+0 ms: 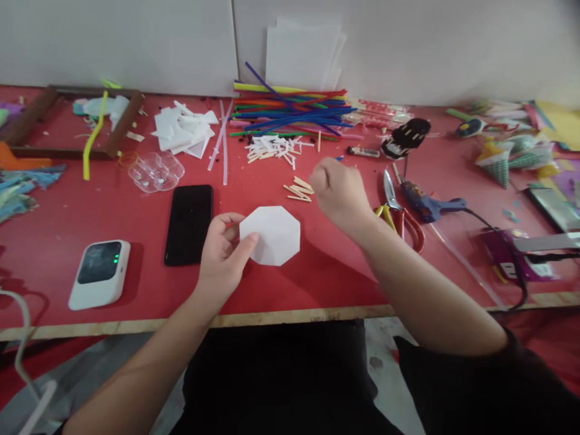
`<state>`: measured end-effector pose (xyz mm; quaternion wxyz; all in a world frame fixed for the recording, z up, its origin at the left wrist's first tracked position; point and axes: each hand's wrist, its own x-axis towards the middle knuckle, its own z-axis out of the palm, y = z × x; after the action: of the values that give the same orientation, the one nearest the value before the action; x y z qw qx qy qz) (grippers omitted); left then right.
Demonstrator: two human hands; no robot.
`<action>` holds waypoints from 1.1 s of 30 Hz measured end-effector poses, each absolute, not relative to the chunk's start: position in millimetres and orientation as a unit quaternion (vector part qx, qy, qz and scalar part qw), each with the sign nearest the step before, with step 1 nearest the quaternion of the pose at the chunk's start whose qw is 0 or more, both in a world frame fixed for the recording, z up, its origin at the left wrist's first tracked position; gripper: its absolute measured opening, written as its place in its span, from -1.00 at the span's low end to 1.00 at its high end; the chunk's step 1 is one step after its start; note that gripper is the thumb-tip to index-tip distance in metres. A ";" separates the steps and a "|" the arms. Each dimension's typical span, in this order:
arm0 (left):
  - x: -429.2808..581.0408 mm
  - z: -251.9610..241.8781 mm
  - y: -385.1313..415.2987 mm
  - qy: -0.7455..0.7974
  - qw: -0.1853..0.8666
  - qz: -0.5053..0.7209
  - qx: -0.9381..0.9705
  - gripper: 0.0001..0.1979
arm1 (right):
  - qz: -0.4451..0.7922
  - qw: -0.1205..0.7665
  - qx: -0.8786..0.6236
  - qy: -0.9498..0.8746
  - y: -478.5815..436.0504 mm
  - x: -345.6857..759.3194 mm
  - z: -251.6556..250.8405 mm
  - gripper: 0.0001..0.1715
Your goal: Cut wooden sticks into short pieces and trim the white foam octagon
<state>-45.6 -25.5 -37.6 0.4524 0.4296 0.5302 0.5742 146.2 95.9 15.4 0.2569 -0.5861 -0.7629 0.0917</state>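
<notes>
My left hand [226, 251] grips a white eight-sided piece of paper [276, 234] at its left edge, thumb on top and fingers beneath. The paper is held over the red table, near its front edge. Up and to the right, my right hand [339, 193] is closed with the fingers curled under; whatever it may hold is hidden. Just left of it lie several short wooden sticks [299, 190]. Behind them is a pile of small white paper strips and sticks [274, 148].
A black phone [189, 225] and a white device [100, 273] lie to the left. Scissors [399, 211] and a blue glue gun [428, 202] with its cable are right of my right arm. Coloured pipe cleaners [290, 112] and paper scraps [183, 128] lie at the back.
</notes>
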 end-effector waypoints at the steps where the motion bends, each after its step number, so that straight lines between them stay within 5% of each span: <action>1: -46.1 -38.6 -24.8 0.531 0.459 0.578 0.417 -0.72 | 0.072 0.258 -0.592 -0.760 108.7 141.6 14.3 -0.76; 11: -45.9 -32.0 -27.7 0.547 0.488 0.568 0.374 -0.58 | 0.125 0.325 -0.503 -0.791 126.1 140.6 -6.2 -0.46; 14: -43.9 -29.0 -28.9 0.534 0.507 0.566 0.372 -0.54 | 0.283 0.369 -0.496 -0.733 91.1 145.9 -4.7 -0.64; 17: -42.2 -27.0 -29.1 0.516 0.517 0.571 0.375 -0.53 | 0.428 0.367 -0.490 -0.665 58.2 151.4 -4.6 -0.50; 33: -41.9 -23.7 -31.4 0.495 0.518 0.550 0.429 -0.40 | 0.475 0.418 -0.436 -0.640 29.9 159.9 -20.4 -0.62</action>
<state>-41.9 -31.4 -23.7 0.5182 0.4288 0.4950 0.5501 159.9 29.9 -20.4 0.4182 -0.4359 -0.6400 0.4749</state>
